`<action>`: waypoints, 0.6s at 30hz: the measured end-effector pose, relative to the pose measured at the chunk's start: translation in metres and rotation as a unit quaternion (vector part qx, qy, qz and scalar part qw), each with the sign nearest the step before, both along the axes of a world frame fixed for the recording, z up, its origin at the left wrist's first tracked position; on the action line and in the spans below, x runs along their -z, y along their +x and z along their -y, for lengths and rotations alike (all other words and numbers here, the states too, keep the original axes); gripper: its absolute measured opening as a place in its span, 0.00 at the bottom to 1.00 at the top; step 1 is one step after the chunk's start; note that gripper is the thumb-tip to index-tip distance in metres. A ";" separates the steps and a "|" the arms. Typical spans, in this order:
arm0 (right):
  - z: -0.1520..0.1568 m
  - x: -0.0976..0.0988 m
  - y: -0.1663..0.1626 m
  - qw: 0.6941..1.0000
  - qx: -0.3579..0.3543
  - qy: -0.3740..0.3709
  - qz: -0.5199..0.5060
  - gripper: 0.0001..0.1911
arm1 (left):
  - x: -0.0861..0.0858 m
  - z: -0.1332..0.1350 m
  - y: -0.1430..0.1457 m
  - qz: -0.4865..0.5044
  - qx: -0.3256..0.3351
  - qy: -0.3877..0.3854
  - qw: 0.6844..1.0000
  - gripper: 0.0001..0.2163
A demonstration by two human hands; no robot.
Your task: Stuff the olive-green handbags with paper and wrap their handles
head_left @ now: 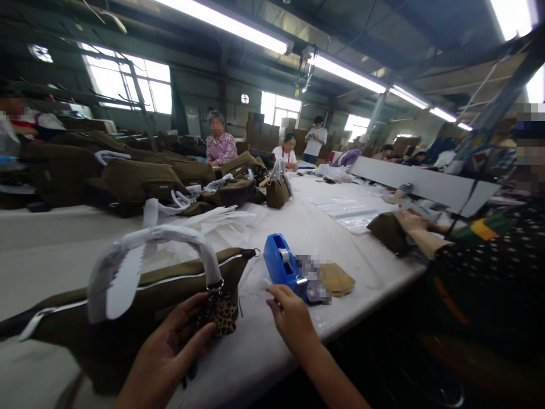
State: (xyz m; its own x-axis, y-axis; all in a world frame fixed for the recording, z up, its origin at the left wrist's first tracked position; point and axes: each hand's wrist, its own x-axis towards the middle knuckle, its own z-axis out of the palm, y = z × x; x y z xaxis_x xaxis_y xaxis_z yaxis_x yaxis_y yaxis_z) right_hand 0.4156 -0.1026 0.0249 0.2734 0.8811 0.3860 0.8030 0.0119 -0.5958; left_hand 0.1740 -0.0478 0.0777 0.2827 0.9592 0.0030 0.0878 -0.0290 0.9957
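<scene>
An olive-green handbag lies on the white table in front of me, its handles wrapped in white paper. My left hand pinches a small leopard-print tag that hangs from the bag's handle ring. My right hand rests closed on the table edge, its fingers touching the base of a blue tape dispenser. Whether it grips anything is hidden.
Several more olive bags are piled at the back left. A person in a dark dotted top works at the right with a bag piece. Clear plastic sleeves lie mid-table. Other people sit at the far end.
</scene>
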 end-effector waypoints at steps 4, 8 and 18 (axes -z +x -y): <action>-0.038 0.023 -0.003 0.998 -0.006 -0.044 0.049 0.21 | 0.006 -0.004 -0.004 0.014 0.003 0.015 1.000 0.27; -0.065 0.034 -0.011 0.993 -0.021 -0.066 0.094 0.17 | 0.011 -0.006 -0.010 0.004 0.035 0.015 0.999 0.27; -0.066 0.030 -0.007 0.975 -0.107 -0.091 0.174 0.15 | -0.002 -0.004 -0.008 0.028 0.002 0.001 1.000 0.28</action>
State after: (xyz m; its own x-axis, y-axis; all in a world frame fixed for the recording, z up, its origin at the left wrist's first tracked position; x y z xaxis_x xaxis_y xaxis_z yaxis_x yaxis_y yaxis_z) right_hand 0.4090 -0.0368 -0.0051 -0.0442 0.9658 0.2554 0.9476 0.1215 -0.2954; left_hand 0.1660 -0.0433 0.0801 0.2861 0.9580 0.0203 0.0313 -0.0305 0.9990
